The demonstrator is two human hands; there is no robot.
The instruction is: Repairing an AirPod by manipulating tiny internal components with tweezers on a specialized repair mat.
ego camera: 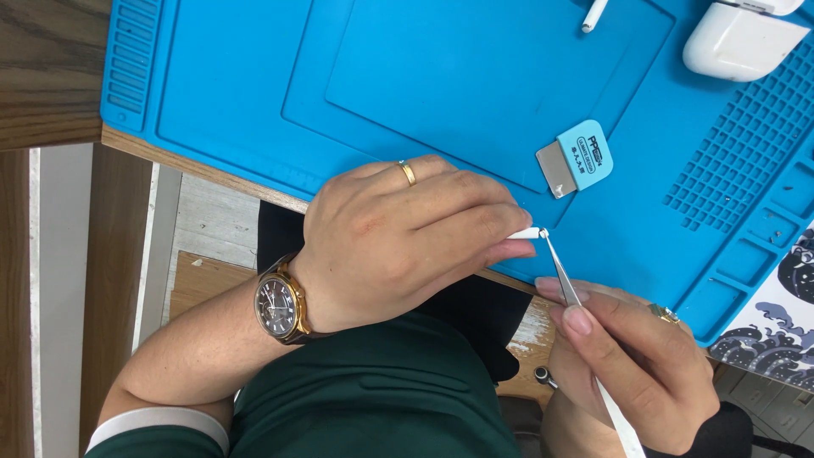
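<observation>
Earbud stem (527,232) at left hand (398,246) fingertips

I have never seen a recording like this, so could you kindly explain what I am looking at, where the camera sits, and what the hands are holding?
There is no machine here: one camera sits on a person's head and looks down at their own two bare hands, so the scene looks tilted. The left hand, with a gold ring and a wristwatch, pinches a small white piece between its fingertips. The right hand holds thin metal tweezers, whose tip meets the end of that piece. Under the hands lies a blue work mat with small compartments, on a wooden table. On the mat rest a small blue-handled scraper, a white earbud case and a white stem.
</observation>
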